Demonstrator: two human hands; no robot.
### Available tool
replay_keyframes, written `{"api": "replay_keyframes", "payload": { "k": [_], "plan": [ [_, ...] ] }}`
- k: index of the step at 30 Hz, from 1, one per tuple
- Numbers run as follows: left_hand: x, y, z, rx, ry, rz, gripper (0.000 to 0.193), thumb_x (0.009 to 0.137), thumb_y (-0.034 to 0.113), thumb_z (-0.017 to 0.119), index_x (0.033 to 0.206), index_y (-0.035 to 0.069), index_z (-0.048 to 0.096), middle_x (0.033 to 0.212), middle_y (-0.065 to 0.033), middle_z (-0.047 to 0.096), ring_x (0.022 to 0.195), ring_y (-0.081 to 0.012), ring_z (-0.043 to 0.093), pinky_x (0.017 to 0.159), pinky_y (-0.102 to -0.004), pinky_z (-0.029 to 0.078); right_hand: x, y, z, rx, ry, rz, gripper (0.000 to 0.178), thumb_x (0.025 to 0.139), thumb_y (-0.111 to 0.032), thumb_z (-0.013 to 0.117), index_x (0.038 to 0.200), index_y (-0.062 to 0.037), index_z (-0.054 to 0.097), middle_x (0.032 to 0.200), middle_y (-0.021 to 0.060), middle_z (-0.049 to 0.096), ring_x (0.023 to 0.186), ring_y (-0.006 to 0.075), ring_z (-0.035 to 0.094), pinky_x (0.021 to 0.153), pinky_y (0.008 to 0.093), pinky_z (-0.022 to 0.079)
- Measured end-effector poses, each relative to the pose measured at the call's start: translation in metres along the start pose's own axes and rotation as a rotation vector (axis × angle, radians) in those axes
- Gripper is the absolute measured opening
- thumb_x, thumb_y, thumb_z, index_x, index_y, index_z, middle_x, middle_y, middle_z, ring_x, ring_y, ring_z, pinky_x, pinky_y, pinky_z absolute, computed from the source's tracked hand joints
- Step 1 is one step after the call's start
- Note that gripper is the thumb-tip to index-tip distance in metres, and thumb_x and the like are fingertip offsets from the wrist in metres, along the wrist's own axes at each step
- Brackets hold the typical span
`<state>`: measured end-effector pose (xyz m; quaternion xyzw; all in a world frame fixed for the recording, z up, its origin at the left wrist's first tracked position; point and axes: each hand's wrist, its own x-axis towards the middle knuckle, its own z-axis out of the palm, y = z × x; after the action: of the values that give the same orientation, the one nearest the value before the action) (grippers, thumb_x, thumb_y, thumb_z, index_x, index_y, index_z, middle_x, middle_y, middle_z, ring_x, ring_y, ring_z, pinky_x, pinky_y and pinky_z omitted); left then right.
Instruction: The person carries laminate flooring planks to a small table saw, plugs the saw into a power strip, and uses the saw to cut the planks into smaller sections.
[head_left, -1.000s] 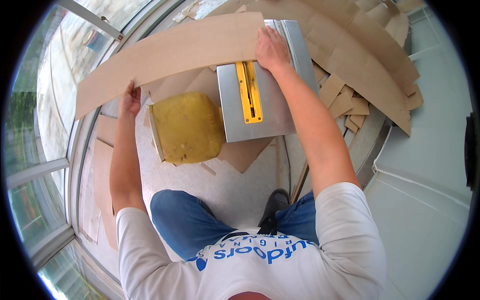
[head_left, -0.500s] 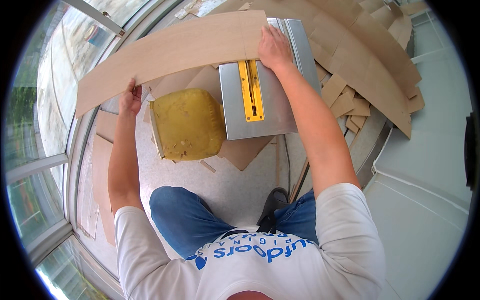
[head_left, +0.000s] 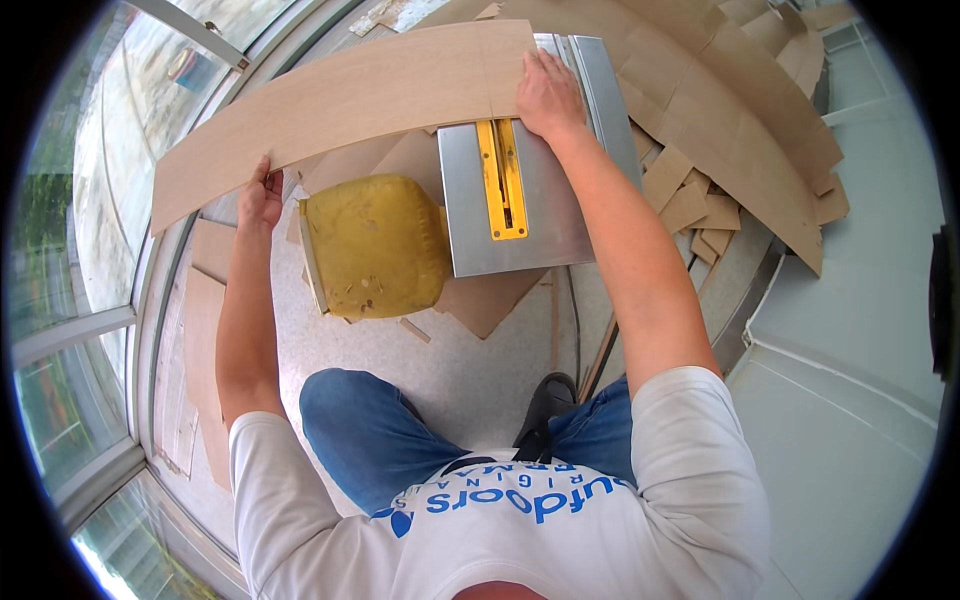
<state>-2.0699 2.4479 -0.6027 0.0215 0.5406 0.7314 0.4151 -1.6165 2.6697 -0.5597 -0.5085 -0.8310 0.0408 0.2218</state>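
A long, light-brown wooden plank (head_left: 350, 95) reaches from the far left to the metal top of a table saw (head_left: 465, 200), its right end lying on that top. Close to the plank's left end, my left hand (head_left: 262, 200) grips the near edge, fingers partly hidden below the wood. My right hand (head_left: 550, 95) is closed against the right end, bent fingers at its edge and palm over the saw top. Just on my side of the plank shows the yellow slotted insert (head_left: 507, 200); I cannot make out a blade above its slot.
Left of the saw bulges a dusty yellow bag (head_left: 375, 250). Large brown sheets (head_left: 700, 100) and small wood offcuts (head_left: 690, 205) cover the floor at right. A cable (head_left: 575, 310) runs by the saw. Glazed window frames (head_left: 75, 340) line the left; my shoe (head_left: 548, 405) is below.
Almost nothing differs. Both hands keep their places on the plank, and the whole view has shifted very slightly.
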Motion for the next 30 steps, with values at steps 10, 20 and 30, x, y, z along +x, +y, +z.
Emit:
{"api": "replay_keyframes", "payload": {
  "k": [10,20,30],
  "plan": [
    [-0.014,-0.003,0.005,0.003,0.028,0.017,0.019,0.089,0.006,0.066,0.106,0.009,0.059,0.098,-0.0052,0.066,0.091,-0.0164,0.065,0.076,-0.0264,0.057,-0.007,0.003,-0.004,-0.001,-0.005,-0.02,0.048,0.093,-0.022,0.039,0.136,-0.0012,0.045,0.145,0.0173,0.042,0.137,0.0298,0.035,0.115,0.0389,0.025],
    [-0.035,-0.003,0.007,0.012,-0.009,0.04,0.02,0.092,0.006,0.061,0.111,0.006,0.057,0.103,-0.0052,0.064,0.092,-0.0167,0.064,0.079,-0.0277,0.056,-0.018,-0.002,-0.01,-0.012,0.011,-0.016,0.049,0.092,-0.021,0.04,0.136,-0.0006,0.045,0.144,0.0172,0.043,0.136,0.0295,0.036,0.114,0.0395,0.026],
    [-0.051,-0.003,-0.004,0.019,-0.021,0.04,0.021,0.092,0.005,0.061,0.112,0.007,0.058,0.104,-0.0046,0.065,0.094,-0.0159,0.065,0.079,-0.0263,0.056,-0.031,-0.005,-0.015,-0.006,0.03,-0.036,0.046,0.093,-0.021,0.039,0.134,-0.0005,0.048,0.142,0.0179,0.045,0.135,0.0302,0.037,0.113,0.0402,0.027]
  ]
}}
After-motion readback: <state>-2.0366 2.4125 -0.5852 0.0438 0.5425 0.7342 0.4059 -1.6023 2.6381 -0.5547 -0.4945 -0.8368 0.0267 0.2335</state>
